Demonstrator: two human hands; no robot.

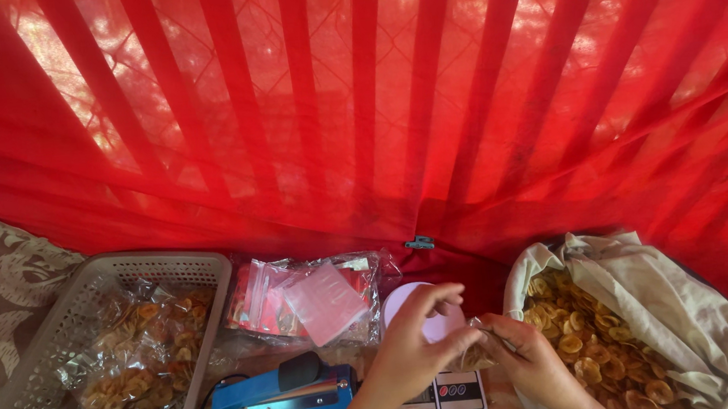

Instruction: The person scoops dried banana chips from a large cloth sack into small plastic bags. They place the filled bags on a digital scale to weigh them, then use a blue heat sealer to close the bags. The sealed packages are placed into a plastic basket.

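My left hand [415, 348] and my right hand [533, 358] meet over a small white kitchen scale [443, 395] with a round pale platform. Both pinch the mouth of a small clear plastic bag [478, 350] that holds a few yellow chips. The bag hangs between the two hands just above the scale's right side. Right of my hands stands a large cloth-lined sack [663, 308] full of yellow banana chips [589, 334].
A grey plastic basket [52, 327] at left holds several sealed chip bags. A blue heat sealer [281, 401] lies left of the scale. A stack of clear bags with pink labels [311, 305] lies behind. A red striped curtain [353, 97] hangs across the back.
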